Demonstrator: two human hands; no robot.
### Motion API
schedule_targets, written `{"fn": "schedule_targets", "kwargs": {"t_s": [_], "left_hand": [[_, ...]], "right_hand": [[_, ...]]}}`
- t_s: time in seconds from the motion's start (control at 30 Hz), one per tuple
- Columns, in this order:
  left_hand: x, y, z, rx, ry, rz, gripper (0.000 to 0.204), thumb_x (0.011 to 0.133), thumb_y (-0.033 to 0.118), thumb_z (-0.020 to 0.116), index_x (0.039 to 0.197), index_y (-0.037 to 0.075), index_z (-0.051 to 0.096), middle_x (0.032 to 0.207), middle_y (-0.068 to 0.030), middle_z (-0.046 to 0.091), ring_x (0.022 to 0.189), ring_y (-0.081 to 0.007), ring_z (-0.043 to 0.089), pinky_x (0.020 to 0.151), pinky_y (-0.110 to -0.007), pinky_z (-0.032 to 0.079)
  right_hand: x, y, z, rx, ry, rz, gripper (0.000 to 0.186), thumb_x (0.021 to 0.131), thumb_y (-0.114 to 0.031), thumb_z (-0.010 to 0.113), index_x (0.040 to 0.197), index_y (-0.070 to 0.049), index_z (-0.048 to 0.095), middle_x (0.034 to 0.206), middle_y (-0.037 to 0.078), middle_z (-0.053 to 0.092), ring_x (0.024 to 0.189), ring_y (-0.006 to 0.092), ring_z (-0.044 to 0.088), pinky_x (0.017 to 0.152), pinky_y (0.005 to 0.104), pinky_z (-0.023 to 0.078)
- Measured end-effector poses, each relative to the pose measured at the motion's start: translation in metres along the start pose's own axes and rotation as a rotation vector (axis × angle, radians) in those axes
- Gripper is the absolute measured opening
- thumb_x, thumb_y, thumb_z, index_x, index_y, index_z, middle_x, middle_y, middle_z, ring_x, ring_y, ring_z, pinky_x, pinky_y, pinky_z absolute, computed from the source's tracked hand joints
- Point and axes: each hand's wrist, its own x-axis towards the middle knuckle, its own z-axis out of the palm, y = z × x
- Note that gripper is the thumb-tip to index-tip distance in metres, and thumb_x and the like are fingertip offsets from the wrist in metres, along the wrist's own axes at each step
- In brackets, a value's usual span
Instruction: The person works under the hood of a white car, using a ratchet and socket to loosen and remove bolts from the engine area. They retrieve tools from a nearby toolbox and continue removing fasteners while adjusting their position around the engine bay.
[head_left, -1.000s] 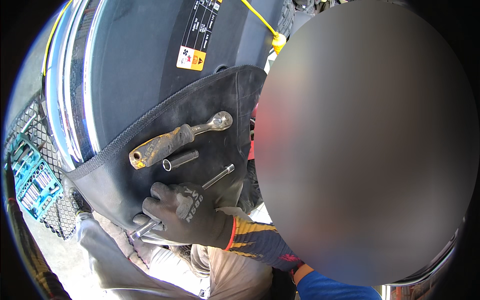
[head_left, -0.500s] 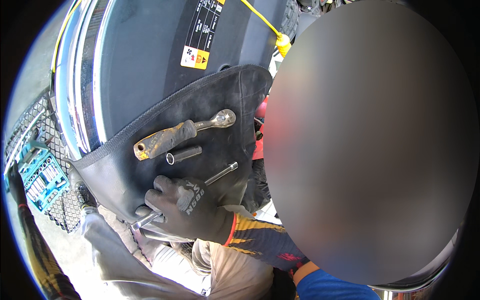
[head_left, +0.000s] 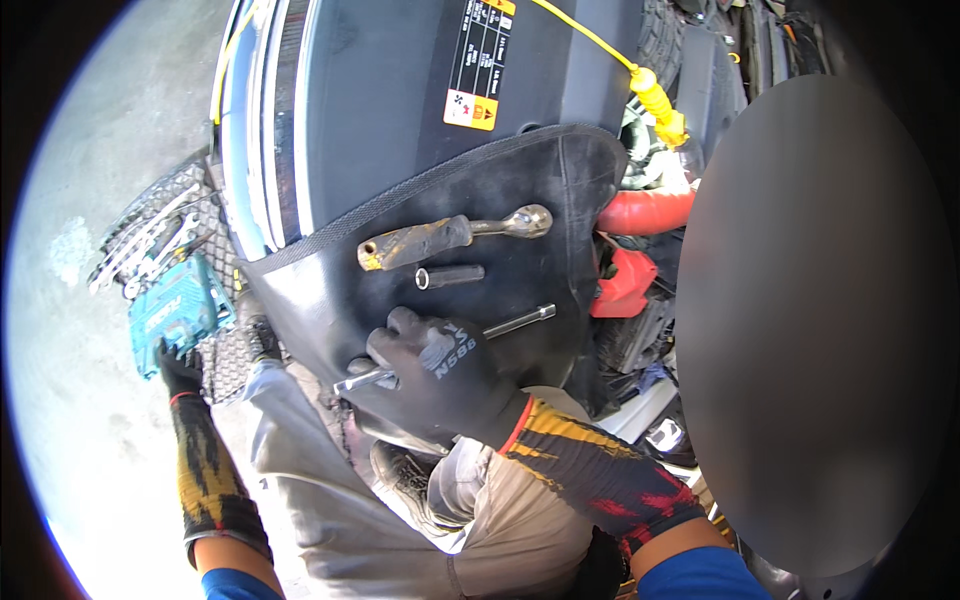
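My right hand (head_left: 440,375), in a black coated glove, is closed around a slim metal extension bar (head_left: 520,320) with a socket-like end. It rests over a black fender cover (head_left: 510,170). Beyond it on the cover lie a ratchet wrench (head_left: 455,235) with a worn grip and a dark deep socket (head_left: 450,277). My left hand (head_left: 180,368), gloved too, reaches down at the lower left. Its fingers are apart against the near edge of a teal tool case (head_left: 180,308), whose lid is down.
Several wrenches (head_left: 150,240) lie beside the case on a black patterned mat (head_left: 225,365). A dark car panel (head_left: 390,120) bears the cover. A yellow cable connector (head_left: 655,100) hangs near a red hose (head_left: 650,212) at the right. A large blurred oval hides the far right.
The tool case stood open with its sockets showing; its lid is now down, with my left hand at it. My right hand keeps hold of the extension bar. The view has shifted left.
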Motion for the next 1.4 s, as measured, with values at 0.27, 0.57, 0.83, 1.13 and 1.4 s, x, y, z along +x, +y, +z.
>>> {"fn": "schedule_targets", "kwargs": {"t_s": [0.27,0.57,0.83,1.13,1.4], "left_hand": [[-0.207,0.043,0.108,0.746,0.100,1.035,0.038,0.107,0.030,0.070,0.122,-0.004,0.069,0.112,-0.0139,0.072,0.098,-0.0216,0.068,0.088,-0.034,0.053],[-0.533,0.031,0.252,1.132,-0.883,1.669,0.038,0.088,0.008,0.080,0.125,0.005,0.072,0.120,-0.0163,0.072,0.107,-0.0369,0.070,0.092,-0.046,0.057],[-0.436,-0.020,0.187,0.340,-0.370,0.602,0.020,0.106,0.020,0.069,0.111,0.001,0.073,0.095,-0.0055,0.074,0.075,-0.0115,0.067,0.066,-0.026,0.053],[-0.052,-0.050,0.012,0.043,0.160,-0.062,0.067,0.100,0.053,0.068,0.151,0.014,0.052,0.140,-0.0173,0.061,0.116,-0.0373,0.061,0.099,-0.049,0.051],[0.077,-0.098,0.013,-0.278,0.106,0.019,0.072,0.104,0.071,0.048,0.156,0.021,0.048,0.157,-0.0093,0.050,0.137,-0.0323,0.050,0.116,-0.057,0.034]], "right_hand": [[-0.016,0.008,-0.011,0.140,0.177,-0.049,0.040,0.091,-0.034,0.079,0.121,-0.008,0.072,0.114,0.021,0.075,0.095,0.0385,0.075,0.086,0.0488,0.060],[-0.079,0.002,-0.126,0.426,0.403,0.380,0.027,0.101,-0.021,0.075,0.122,-0.006,0.068,0.099,0.017,0.076,0.091,0.0347,0.076,0.083,0.0431,0.060],[-0.061,0.023,-0.079,0.079,-0.055,0.351,0.031,0.094,-0.029,0.078,0.111,-0.004,0.071,0.091,0.018,0.075,0.081,0.0393,0.075,0.071,0.0493,0.058],[-0.021,0.002,-0.025,-0.258,-0.214,0.338,0.040,0.080,-0.029,0.091,0.087,-0.004,0.061,0.086,0.017,0.062,0.084,0.0425,0.061,0.076,0.0536,0.048],[-0.007,-0.011,-0.018,-0.470,-0.295,0.351,0.044,0.080,-0.038,0.096,0.083,-0.006,0.065,0.074,0.009,0.063,0.069,0.0304,0.060,0.066,0.0449,0.048]]}}
